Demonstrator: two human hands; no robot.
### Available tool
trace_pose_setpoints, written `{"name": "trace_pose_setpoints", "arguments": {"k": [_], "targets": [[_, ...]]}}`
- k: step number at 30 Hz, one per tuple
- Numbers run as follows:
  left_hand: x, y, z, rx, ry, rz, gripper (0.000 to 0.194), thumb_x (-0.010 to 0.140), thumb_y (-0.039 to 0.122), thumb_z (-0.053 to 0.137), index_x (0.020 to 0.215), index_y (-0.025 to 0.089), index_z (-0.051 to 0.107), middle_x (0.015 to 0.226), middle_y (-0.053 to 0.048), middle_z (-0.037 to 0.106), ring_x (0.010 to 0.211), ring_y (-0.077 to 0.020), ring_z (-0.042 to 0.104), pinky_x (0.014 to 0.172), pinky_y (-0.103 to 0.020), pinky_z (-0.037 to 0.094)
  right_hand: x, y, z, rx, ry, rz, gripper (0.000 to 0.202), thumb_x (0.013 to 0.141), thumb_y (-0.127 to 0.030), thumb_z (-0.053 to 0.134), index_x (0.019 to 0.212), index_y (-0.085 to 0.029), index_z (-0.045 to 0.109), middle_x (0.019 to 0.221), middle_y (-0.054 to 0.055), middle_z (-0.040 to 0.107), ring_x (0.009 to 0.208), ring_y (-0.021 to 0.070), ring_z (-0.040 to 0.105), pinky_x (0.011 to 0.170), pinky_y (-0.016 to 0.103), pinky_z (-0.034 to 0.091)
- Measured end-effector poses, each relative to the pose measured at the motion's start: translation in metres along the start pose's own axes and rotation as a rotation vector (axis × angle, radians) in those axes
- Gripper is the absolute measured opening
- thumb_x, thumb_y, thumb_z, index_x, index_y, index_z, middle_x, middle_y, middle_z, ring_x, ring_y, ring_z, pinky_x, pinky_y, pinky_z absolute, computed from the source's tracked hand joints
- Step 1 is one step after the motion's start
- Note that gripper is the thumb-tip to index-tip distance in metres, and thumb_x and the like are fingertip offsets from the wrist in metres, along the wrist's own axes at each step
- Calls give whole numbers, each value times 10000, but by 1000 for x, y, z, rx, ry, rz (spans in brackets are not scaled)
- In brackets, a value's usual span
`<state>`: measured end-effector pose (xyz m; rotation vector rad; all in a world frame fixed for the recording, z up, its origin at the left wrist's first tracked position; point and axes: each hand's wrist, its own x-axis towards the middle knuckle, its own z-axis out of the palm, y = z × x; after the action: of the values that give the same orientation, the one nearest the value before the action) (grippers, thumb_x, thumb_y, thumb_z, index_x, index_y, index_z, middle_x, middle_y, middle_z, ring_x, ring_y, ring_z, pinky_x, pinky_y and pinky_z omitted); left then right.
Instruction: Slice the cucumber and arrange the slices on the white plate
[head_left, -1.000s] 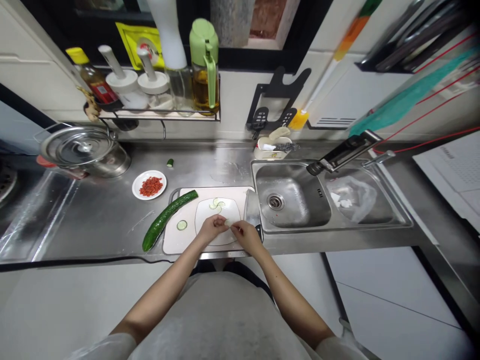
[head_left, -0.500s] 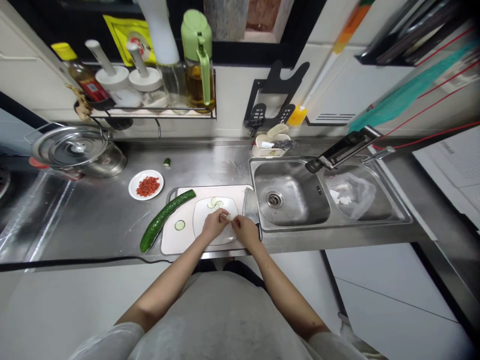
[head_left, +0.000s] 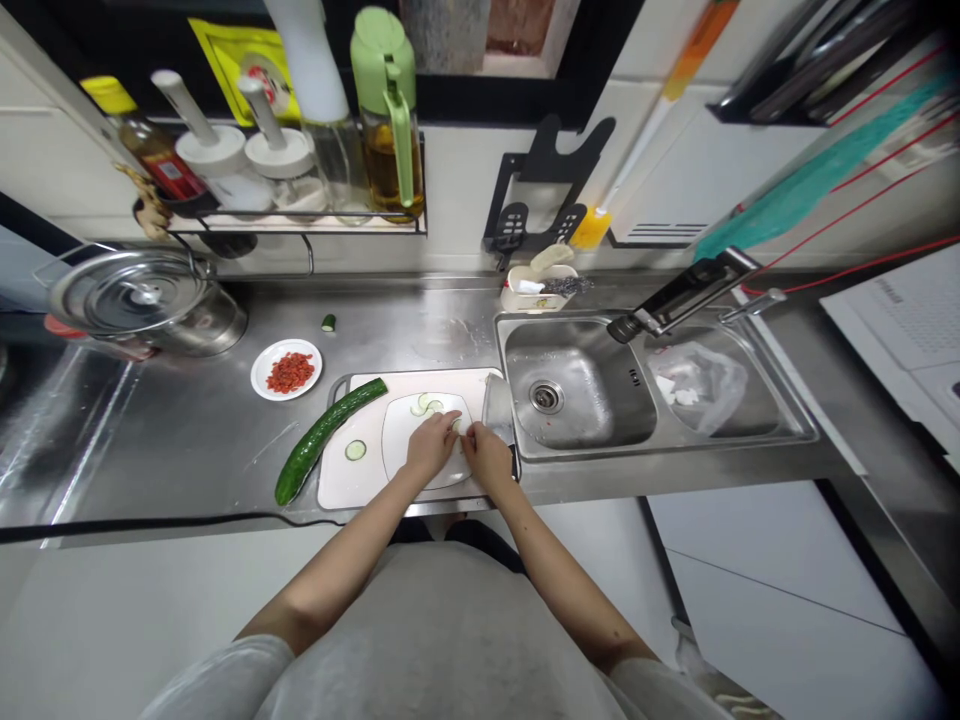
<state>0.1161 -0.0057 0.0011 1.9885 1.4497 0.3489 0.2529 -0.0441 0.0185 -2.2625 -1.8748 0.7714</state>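
Over a white plate [head_left: 397, 440], my left hand [head_left: 433, 445] and my right hand [head_left: 487, 458] meet with fingertips closed on a small pale cucumber slice [head_left: 457, 426], partly hidden by the fingers. Several cucumber slices [head_left: 424, 405] lie at the plate's far side. The plate rests on a pale cutting board [head_left: 341, 488]. One round cucumber slice [head_left: 355, 450] lies on the board left of the plate. A long cucumber [head_left: 319, 440] lies across the board's left edge. On the board's right side is a cleaver [head_left: 496, 408], its handle partly covered by my right hand.
A small plate [head_left: 256, 372] of chopped red pieces and a cucumber end [head_left: 328, 323] are on the steel counter. A lidded pot [head_left: 150, 305] stands at left. The double sink [head_left: 581, 400] with its faucet [head_left: 675, 300] adjoins the board at right. A bottle rack [head_left: 300, 228] hangs above.
My fingers have shifted slightly around the cucumber slice, which shows more now. The whole view has moved a little; the other things stay in place.
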Motion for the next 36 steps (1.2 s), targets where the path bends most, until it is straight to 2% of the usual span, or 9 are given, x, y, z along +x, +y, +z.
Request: {"name": "trace_pose_setpoints", "arguments": {"k": [8, 15, 21, 30, 36], "targets": [[-4, 4, -3, 225, -31, 4, 315, 947, 322, 429, 1228, 282, 567, 1064, -49, 581, 972, -197, 561, 702, -280, 419, -9, 1, 7, 4, 55, -33, 196, 953, -310, 444, 1046, -194, 572, 983, 57, 629, 877, 169, 559, 654, 251, 309], [1, 1, -4, 349, -50, 101, 307, 956, 318, 411, 1216, 309, 574, 998, -55, 572, 919, -204, 558, 732, -312, 394, -13, 2, 14, -89, 102, -125, 244, 960, -287, 429, 1115, -233, 608, 984, 64, 571, 934, 192, 506, 675, 259, 317], [5, -1, -6, 401, -48, 138, 284, 949, 347, 425, 1170, 303, 597, 997, -67, 563, 922, -220, 548, 760, -339, 367, -8, 4, 17, -101, 124, -137, 234, 962, -293, 431, 1047, -219, 636, 961, 65, 548, 924, 191, 485, 661, 261, 307], [6, 3, -1, 431, 4, 103, 272, 954, 317, 408, 1156, 275, 585, 1000, -75, 568, 927, -226, 541, 756, -348, 354, 1, 0, 15, -83, 167, -121, 223, 966, -284, 428, 958, -217, 641, 941, 59, 561, 895, 188, 486, 678, 267, 318], [5, 2, 0, 408, 24, 81, 280, 947, 334, 428, 1175, 266, 575, 1012, -80, 571, 941, -229, 543, 773, -351, 360, 0, 4, 16, 36, 217, -119, 203, 941, -255, 440, 979, -205, 633, 939, 55, 584, 897, 186, 510, 701, 269, 345]]}}
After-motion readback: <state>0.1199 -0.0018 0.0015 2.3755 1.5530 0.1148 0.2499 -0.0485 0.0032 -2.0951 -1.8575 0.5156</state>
